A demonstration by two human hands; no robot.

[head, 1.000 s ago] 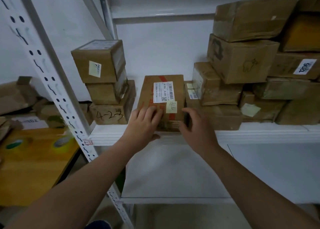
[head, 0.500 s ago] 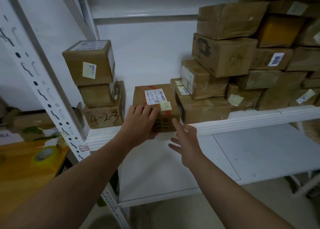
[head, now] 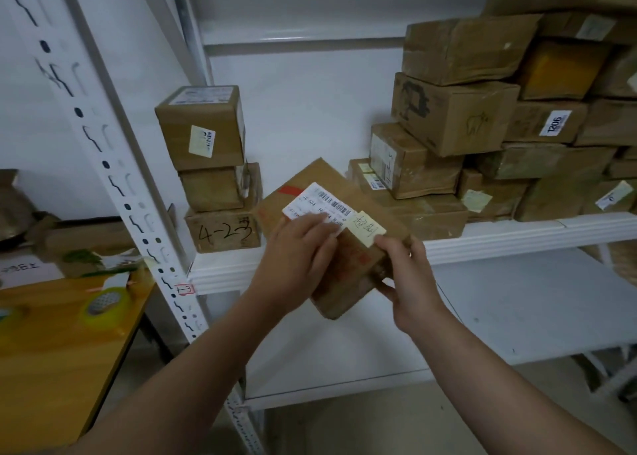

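Both forearms reach forward from the lower corners and meet in front of the white metal shelf (head: 517,237). Between them they hold a flat brown cardboard parcel (head: 322,175), lifted off the shelf's front edge and tilted, its far corner pointing toward the back wall.

The left hand (head: 296,251) lies over the parcel's near left part, wrist straight. Its fingers (head: 310,222) are close together and bent down across the top, their tips on the white barcode label (head: 320,201); the thumb is out of sight.

The right hand (head: 410,275) clasps the near right corner. Its thumb presses on top just beside the pale yellow handwritten note (head: 366,229), and the other fingers curl underneath.

To the left on the shelf is a stack of three small brown boxes (head: 206,144), the lowest marked "4-23". To the right is a pile of worn brown cartons (head: 455,117). A yellow wooden surface (head: 51,351) lies at far left.
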